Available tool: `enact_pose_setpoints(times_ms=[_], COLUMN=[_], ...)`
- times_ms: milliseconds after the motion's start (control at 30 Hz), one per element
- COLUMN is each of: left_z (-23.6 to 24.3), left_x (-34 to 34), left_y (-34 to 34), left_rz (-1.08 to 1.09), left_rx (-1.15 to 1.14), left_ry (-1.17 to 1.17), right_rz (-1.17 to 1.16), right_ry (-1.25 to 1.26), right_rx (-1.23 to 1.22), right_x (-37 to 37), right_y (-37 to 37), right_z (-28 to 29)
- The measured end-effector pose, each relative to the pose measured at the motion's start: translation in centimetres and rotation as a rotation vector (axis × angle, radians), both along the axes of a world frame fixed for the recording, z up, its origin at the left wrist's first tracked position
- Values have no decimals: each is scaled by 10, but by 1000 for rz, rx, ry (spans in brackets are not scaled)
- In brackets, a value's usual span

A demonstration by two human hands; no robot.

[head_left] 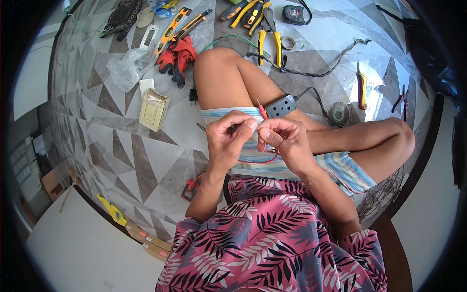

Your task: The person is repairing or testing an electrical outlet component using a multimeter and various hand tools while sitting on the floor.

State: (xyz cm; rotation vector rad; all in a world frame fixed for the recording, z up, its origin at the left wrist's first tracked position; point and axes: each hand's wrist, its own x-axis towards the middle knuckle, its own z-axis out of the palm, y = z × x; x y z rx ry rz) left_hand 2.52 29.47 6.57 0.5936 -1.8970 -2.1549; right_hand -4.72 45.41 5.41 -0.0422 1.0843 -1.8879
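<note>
My right hand [286,142] is closed around a red test probe [263,112], its thin metal tip pointing up and away from me. A red lead [258,161] loops below both hands. My left hand [227,138] is pinched close beside it, the two thumbs nearly meeting. Something dark shows within the left fingers, mostly hidden; I cannot tell what it is. Just beyond the right hand, a black extension socket [281,106] rests against my leg with its cable running right. A small red and black meter [190,189] lies on the floor by my left forearm.
Beyond my knees lie red and black gloves [178,57], yellow-handled pliers [270,41], a tape measure [295,14] and a tape roll [288,43]. Left are a cream switch plate [154,111] and a plastic bag [125,73]. A yellow-handled tool [362,87] lies right.
</note>
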Motion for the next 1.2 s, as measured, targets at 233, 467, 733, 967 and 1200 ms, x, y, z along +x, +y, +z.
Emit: enact_pose_setpoints(times_ms=[233, 467, 733, 967, 1200], left_z=[0, -4, 2, -2, -11], left_x=[1, 12, 17, 16, 14], left_y=[-5, -33, -18, -8, -6], left_rz=[17, -341, -112, -80, -101], left_rx=[20, 66, 120, 84, 91], left_ry=[-153, -279, -237, -197, -226], right_rz=[-17, -25, -36, -28, -19], right_ry=[-84, -10, 99, 205, 234], right_rx=[-16, 80, 158, 212, 259], right_x=[-1, 4, 4, 7, 8], right_y=[-3, 12, 3, 0, 0], right_z=[-1, -9, -4, -10, -10])
